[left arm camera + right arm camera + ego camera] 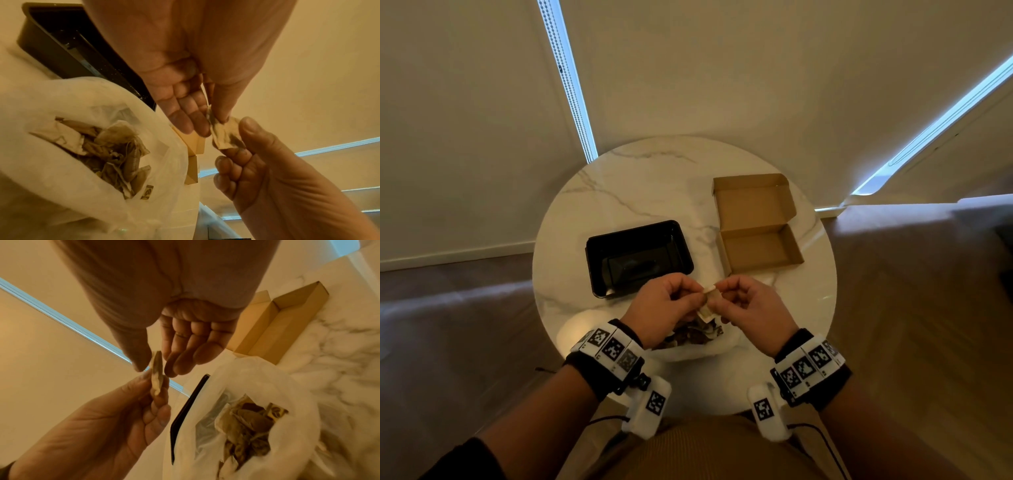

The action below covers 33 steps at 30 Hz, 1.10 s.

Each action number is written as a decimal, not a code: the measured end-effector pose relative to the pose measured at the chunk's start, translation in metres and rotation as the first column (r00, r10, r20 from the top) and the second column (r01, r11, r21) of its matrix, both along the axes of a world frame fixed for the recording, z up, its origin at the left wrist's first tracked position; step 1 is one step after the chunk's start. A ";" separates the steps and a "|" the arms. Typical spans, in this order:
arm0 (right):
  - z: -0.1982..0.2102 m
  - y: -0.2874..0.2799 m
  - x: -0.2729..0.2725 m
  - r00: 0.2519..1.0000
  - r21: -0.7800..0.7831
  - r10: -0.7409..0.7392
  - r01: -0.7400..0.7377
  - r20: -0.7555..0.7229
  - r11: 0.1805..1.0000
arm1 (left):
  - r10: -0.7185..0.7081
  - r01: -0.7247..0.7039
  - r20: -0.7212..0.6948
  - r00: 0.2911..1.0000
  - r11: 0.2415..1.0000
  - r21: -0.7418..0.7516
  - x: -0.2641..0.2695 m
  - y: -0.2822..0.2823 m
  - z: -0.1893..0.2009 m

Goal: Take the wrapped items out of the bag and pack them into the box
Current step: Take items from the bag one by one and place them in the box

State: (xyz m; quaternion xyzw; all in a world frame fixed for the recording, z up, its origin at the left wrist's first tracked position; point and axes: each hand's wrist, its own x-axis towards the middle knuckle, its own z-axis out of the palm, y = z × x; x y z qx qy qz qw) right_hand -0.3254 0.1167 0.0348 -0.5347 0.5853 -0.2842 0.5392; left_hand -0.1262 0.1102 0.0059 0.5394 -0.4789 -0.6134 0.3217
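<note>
Crumpled pale paper-wrapped item (224,136) pinched between fingers of left hand (666,308) and right hand (748,306) | translucent white bag (156,129) directly beneath | empty brown cardboard box (760,246) beyond, right | round white marble worktop (640,178), beige walls

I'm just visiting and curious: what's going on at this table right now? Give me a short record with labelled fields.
Surface: round marble table
Left hand: pinches one end of the small wrapped item
Right hand: pinches the other end of it
Item position: held in the air above the bag
Bag: white plastic, open, many more wrapped items inside
Cardboard box: lid open, nothing visible inside, on the right of the table
Black tray: left of the box, looks empty
Packing progress: no item in the box yet
</note>
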 end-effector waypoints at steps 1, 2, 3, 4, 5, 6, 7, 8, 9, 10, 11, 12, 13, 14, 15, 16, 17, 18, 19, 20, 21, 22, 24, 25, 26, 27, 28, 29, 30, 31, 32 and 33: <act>-0.005 0.002 0.000 1.000 0.003 0.017 -0.017 -0.004 1.000 | 0.010 -0.010 -0.004 1.000 1.000 0.009 0.000 0.001 -0.002; -0.011 0.003 -0.001 0.999 0.001 0.036 -0.036 -0.013 0.999 | 0.023 -0.023 -0.005 1.000 1.000 0.019 -0.002 0.002 -0.003; -0.016 0.004 -0.002 0.998 -0.002 0.052 -0.052 -0.028 0.999 | 0.037 -0.037 -0.003 0.999 0.999 0.027 -0.003 0.004 -0.005; -0.023 0.004 -0.007 0.997 -0.001 0.063 -0.063 -0.055 0.998 | 0.047 -0.047 -0.002 0.999 0.998 0.033 -0.005 0.006 -0.006; -0.028 0.002 -0.013 0.993 -0.001 0.070 -0.071 -0.094 0.997 | 0.049 -0.049 0.017 0.999 0.998 0.034 -0.007 0.009 -0.008; -0.032 -0.004 -0.021 0.986 -0.006 0.072 -0.074 -0.147 0.997 | 0.038 -0.039 0.071 0.997 0.999 0.021 -0.009 0.011 -0.010; -0.035 -0.014 -0.030 0.974 -0.021 0.069 -0.075 -0.214 0.997 | 0.012 -0.013 0.159 0.987 1.000 0.004 -0.009 0.013 -0.014; -0.038 -0.027 -0.041 0.953 -0.044 0.068 -0.085 -0.295 0.995 | -0.026 0.027 0.247 0.969 1.000 0.000 -0.011 0.015 -0.018; -0.039 -0.044 -0.052 0.921 -0.064 0.075 -0.108 -0.383 0.992 | -0.066 0.066 0.320 0.945 0.998 0.010 -0.012 0.016 -0.022; -0.039 -0.062 -0.062 0.881 -0.080 0.087 -0.140 -0.464 0.987 | -0.104 0.101 0.377 0.920 0.994 0.029 -0.015 0.018 -0.026; -0.040 -0.082 -0.071 0.838 -0.085 0.103 -0.175 -0.536 0.981 | -0.135 0.126 0.431 0.892 0.991 0.051 -0.019 0.020 -0.031; -0.042 -0.102 -0.078 0.797 -0.083 0.120 -0.208 -0.592 0.975 | -0.158 0.140 0.475 0.866 0.987 0.072 -0.024 0.022 -0.034; -0.044 -0.122 -0.083 0.757 -0.080 0.141 -0.247 -0.639 0.966 | -0.173 0.148 0.513 0.841 0.985 0.089 -0.028 0.024 -0.037; -0.050 -0.140 -0.087 0.709 -0.066 0.171 -0.293 -0.684 0.954 | -0.178 0.149 0.542 0.821 0.984 0.098 -0.032 0.026 -0.039; -0.055 -0.158 -0.088 0.649 -0.037 0.211 -0.347 -0.731 0.937 | -0.175 0.142 0.563 0.807 0.985 0.102 -0.036 0.027 -0.042; -0.061 -0.172 -0.086 0.576 0.007 0.257 -0.399 -0.776 0.917 | -0.166 0.129 0.580 0.798 0.986 0.106 -0.040 0.027 -0.045; -0.067 -0.185 -0.083 0.504 0.053 0.296 -0.440 -0.812 0.896 | -0.157 0.112 0.596 0.788 0.987 0.113 -0.042 0.028 -0.047; -0.072 -0.195 -0.080 0.449 0.084 0.324 -0.477 -0.833 0.875 | -0.150 0.095 0.611 0.778 0.988 0.122 -0.046 0.029 -0.048; -0.078 -0.203 -0.077 0.412 0.106 0.349 -0.507 -0.842 0.855 | -0.142 0.076 0.623 0.769 0.988 0.131 -0.049 0.030 -0.049; -0.084 -0.209 -0.073 0.389 0.118 0.368 -0.535 -0.845 0.836 | -0.132 0.057 0.629 0.766 0.989 0.138 -0.053 0.031 -0.050; -0.088 -0.214 -0.069 0.364 0.133 0.386 -0.559 -0.847 0.819 | -0.121 0.041 0.634 0.764 0.989 0.139 -0.056 0.031 -0.051; -0.093 -0.218 -0.066 0.340 0.145 0.401 -0.582 -0.851 0.800 | -0.111 0.028 0.640 0.760 0.990 0.139 -0.059 0.031 -0.050; -0.102 -0.224 -0.059 0.289 0.162 0.414 -0.618 -0.863 0.769 | -0.098 0.003 0.649 0.754 0.989 0.147 -0.063 0.031 -0.050; -0.107 -0.226 -0.056 0.271 0.167 0.414 -0.627 -0.869 0.761 | -0.092 -0.015 0.651 0.754 0.988 0.157 -0.064 0.031 -0.051; -0.111 -0.227 -0.054 0.257 0.168 0.409 -0.632 -0.875 0.756 | -0.085 -0.032 0.652 0.754 0.986 0.165 -0.066 0.031 -0.052; -0.114 -0.228 -0.053 0.243 0.176 0.408 -0.633 -0.880 0.754 | -0.077 -0.047 0.656 0.751 0.985 0.169 -0.067 0.032 -0.053; -0.118 -0.229 -0.053 0.232 0.178 0.405 -0.635 -0.884 0.752 | -0.070 -0.061 0.664 0.744 0.983 0.172 -0.069 0.032 -0.054; -0.121 -0.230 -0.053 0.223 0.176 0.396 -0.634 -0.890 0.753 | -0.062 -0.076 0.676 0.734 0.982 0.172 -0.071 0.033 -0.055; -0.124 -0.231 -0.054 0.224 0.167 0.385 -0.632 -0.895 0.757 | -0.059 -0.089 0.690 0.721 0.980 0.177 -0.073 0.033 -0.054; -0.126 -0.232 -0.055 0.231 0.156 0.373 -0.627 -0.898 0.763 | -0.057 -0.099 0.705 0.707 0.979 0.178 -0.074 0.032 -0.054; -0.128 -0.232 -0.057 0.242 0.146 0.367 -0.623 -0.898 0.768 | -0.065 -0.100 0.717 0.694 0.978 0.185 -0.076 0.032 -0.054; -0.129 -0.233 -0.059 0.251 0.135 0.358 -0.620 -0.899 0.773 | -0.070 -0.098 0.726 0.685 0.978 0.186 -0.079 0.031 -0.053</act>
